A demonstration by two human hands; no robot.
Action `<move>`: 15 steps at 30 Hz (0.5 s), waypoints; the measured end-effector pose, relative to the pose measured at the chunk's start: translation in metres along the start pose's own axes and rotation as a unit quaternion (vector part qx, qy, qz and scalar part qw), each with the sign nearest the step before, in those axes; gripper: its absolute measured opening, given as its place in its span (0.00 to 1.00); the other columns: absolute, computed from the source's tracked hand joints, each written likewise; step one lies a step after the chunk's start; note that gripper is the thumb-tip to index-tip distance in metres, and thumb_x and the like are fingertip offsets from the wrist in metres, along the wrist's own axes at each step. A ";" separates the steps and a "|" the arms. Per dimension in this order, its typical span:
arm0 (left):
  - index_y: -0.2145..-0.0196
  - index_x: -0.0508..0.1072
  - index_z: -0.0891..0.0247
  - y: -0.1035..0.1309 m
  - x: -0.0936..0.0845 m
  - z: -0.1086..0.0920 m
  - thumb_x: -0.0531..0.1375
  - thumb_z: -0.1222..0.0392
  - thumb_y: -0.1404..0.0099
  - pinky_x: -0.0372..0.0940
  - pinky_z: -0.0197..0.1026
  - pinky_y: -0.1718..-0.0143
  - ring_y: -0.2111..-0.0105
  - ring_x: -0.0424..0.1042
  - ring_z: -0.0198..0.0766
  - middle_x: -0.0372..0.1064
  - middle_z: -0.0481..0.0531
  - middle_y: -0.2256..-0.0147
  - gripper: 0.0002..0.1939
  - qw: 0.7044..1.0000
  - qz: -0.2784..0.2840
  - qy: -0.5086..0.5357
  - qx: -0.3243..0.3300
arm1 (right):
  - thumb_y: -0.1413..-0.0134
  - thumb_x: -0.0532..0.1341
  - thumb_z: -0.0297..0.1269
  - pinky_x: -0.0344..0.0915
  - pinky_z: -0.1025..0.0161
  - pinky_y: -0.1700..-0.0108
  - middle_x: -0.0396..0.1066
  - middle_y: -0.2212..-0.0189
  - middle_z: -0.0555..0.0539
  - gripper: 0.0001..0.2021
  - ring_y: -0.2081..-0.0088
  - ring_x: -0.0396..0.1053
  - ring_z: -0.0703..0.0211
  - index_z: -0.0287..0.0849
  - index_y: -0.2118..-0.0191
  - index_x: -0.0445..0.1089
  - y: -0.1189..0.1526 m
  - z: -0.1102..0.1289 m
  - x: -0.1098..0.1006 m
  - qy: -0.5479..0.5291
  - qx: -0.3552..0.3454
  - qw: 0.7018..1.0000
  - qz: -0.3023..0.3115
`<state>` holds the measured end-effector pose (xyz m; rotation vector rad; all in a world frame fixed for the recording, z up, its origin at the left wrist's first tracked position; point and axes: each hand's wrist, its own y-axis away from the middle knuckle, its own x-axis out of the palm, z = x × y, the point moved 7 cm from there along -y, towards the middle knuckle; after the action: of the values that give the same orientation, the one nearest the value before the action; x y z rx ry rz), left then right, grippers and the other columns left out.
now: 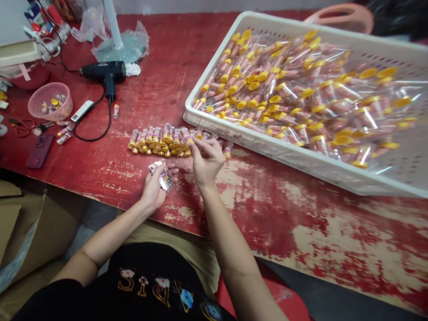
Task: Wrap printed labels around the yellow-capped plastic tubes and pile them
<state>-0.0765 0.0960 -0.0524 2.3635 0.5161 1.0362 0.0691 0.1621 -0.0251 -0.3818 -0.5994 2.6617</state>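
1. A small pink plastic basket (50, 100) and a black heat gun (103, 72) sit at the far left of the worn red table (267, 209).
2. The left hand (154, 187) is curled around a crinkled clear wrapper (163, 177).
3. A laid-out row of yellow-capped little bottles (160, 139) looks finished.
4. The right hand (206, 161) pinches the row's end bottle.
5. The white slotted crate (301, 154) remains heaped, so most looks left.
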 end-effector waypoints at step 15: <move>0.65 0.74 0.65 -0.005 -0.002 -0.008 0.75 0.58 0.52 0.67 0.32 0.76 0.74 0.76 0.33 0.76 0.48 0.71 0.19 0.998 -0.033 -0.047 0.000 | 0.51 0.69 0.45 0.61 0.61 0.66 0.61 0.87 0.55 0.17 0.80 0.59 0.68 0.42 0.82 0.68 -0.186 -0.110 -0.087 0.188 0.031 0.944 0.271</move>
<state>-0.0850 0.1015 -0.0520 2.3667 0.5543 0.8903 0.2406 0.3195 -0.0205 -1.1489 -0.3180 2.9734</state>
